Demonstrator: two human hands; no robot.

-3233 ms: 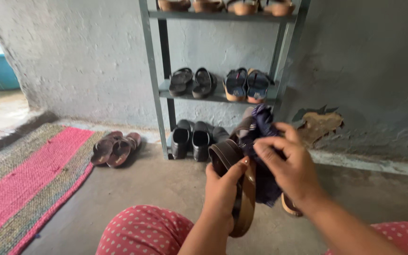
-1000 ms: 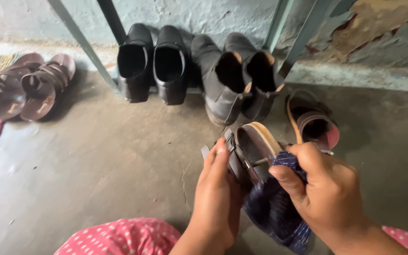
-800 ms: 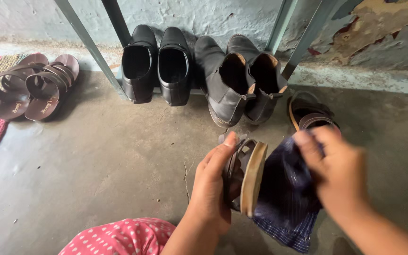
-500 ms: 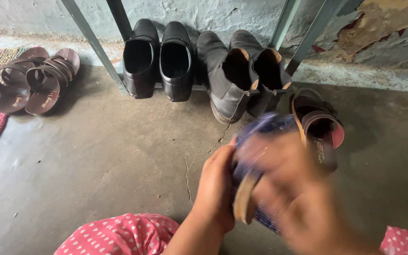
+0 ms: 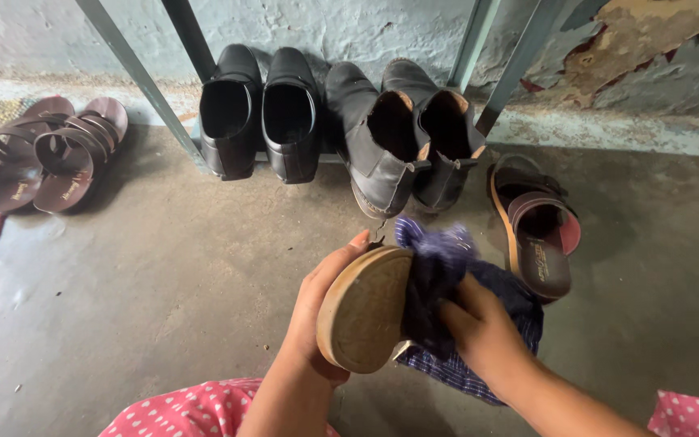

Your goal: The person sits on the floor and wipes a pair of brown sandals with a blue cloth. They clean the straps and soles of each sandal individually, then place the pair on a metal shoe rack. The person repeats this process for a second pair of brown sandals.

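- Your left hand (image 5: 317,311) is closed around a sandal (image 5: 363,310), gripping it along its left edge with the tan sole turned up toward you.
- The sandal is held in the air above the concrete floor (image 5: 163,283), just ahead of your knees in the pink dotted cloth (image 5: 196,409); its long axis runs from low near your wrist up and away toward the shoe rack.
- Your right hand (image 5: 483,332) is bunched shut on a dark blue cloth (image 5: 463,299), pressed against the sandal's right side, so the cloth touches the sandal directly to the right of the sole.
- The two hands sit side by side, the sandal between them; the left carries it and the right meets it from the right.
- The matching sandal (image 5: 537,235) lies on the floor just beyond your right hand.
- Farther off stand black shoes (image 5: 256,109) and ankle boots (image 5: 406,133) by the rack leg (image 5: 135,81), with brown sandals (image 5: 38,158) well to the left.
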